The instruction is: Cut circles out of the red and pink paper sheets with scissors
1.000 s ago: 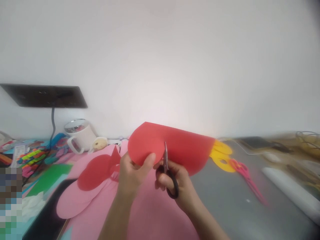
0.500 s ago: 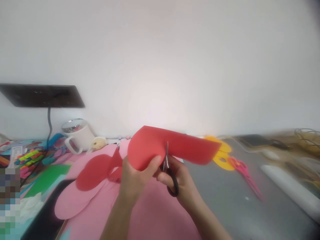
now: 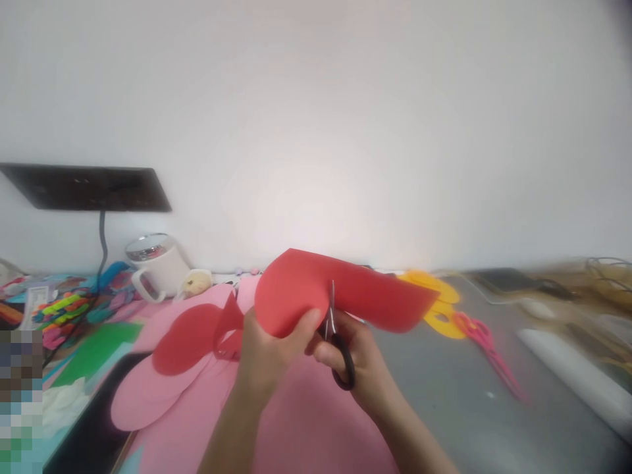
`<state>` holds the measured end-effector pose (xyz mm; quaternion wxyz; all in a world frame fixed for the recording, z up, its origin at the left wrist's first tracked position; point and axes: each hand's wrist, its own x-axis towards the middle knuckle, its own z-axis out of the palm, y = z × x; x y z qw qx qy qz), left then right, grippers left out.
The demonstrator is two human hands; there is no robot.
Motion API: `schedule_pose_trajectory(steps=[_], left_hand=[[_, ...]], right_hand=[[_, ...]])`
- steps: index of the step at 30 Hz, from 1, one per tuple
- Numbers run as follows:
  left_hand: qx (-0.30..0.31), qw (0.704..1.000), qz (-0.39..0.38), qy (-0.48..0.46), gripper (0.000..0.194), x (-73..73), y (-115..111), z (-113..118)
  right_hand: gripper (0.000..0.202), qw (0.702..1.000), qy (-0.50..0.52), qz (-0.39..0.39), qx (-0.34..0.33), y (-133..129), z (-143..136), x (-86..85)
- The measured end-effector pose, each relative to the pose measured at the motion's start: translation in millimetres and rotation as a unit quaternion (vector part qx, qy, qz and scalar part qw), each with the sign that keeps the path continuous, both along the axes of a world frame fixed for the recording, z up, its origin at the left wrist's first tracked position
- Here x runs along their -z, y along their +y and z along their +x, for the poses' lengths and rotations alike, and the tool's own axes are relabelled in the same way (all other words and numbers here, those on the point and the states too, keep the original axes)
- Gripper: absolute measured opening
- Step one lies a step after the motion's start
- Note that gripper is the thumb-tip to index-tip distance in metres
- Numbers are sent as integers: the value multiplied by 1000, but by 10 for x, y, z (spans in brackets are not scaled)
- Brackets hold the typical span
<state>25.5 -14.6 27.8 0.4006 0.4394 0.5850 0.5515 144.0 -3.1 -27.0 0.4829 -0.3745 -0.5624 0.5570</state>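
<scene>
A sheet of red paper [image 3: 375, 289] is held up in front of me, its left part cut to a rounded edge. My left hand [image 3: 276, 352] grips that rounded part, thumb on the near face and the other fingers hidden behind it. In my right hand [image 3: 358, 359] is a pair of scissors [image 3: 340, 352] with black handles, the blades pointing up and slightly apart at the paper. Left of my hands, a red paper round [image 3: 185, 339] lies on pink paper petals [image 3: 148, 398], near a curled red offcut [image 3: 228, 329].
Pink-handled scissors [image 3: 488, 349] and yellow paper cutouts [image 3: 442, 309] lie on the grey surface [image 3: 434, 395] at right. A lidded white mug [image 3: 160, 266] stands back left, near green paper [image 3: 96, 352]. A white wall rises behind; a black panel [image 3: 89, 187] hangs there.
The view has shifted slightly, so most things sit a little further right. Both hands keep their hold on paper and scissors, and the sheet's right end hangs slightly lower.
</scene>
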Motion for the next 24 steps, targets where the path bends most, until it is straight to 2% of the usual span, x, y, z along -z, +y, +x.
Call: schedule_pose_trajectory(steps=[6,15,24], left_hand=[[5,1000,-14,2,13,-2,7,-16],[1,1000,8,2,12,26,5,-15],[-2,1000,-2,13,21,25,13,-29]], right_hand=[[44,1000,-2,6,3,7,-14,-11],[38,1000,9,16,4,14,-21,6],[38,1000,22,7,-1,11,-31,-14]])
